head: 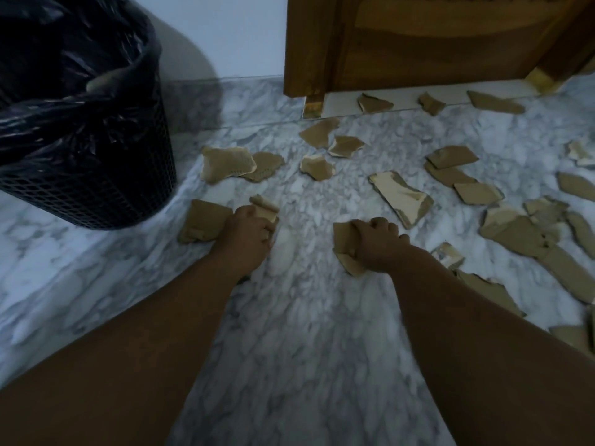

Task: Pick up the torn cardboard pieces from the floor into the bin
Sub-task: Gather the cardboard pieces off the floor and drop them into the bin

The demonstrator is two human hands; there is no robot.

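Note:
Several torn brown cardboard pieces lie scattered over the marble floor. My left hand grips cardboard pieces low on the floor, just right of the bin. My right hand curls round another cardboard piece at the centre of the view. The black mesh bin with a black plastic liner stands at the upper left. A scrap of cardboard shows inside it. More pieces, such as a long pale one, lie beyond my right hand.
A wooden door closes the far side, with cardboard pieces against its sill. A pale wall rises behind the bin. Many pieces crowd the floor at the right edge.

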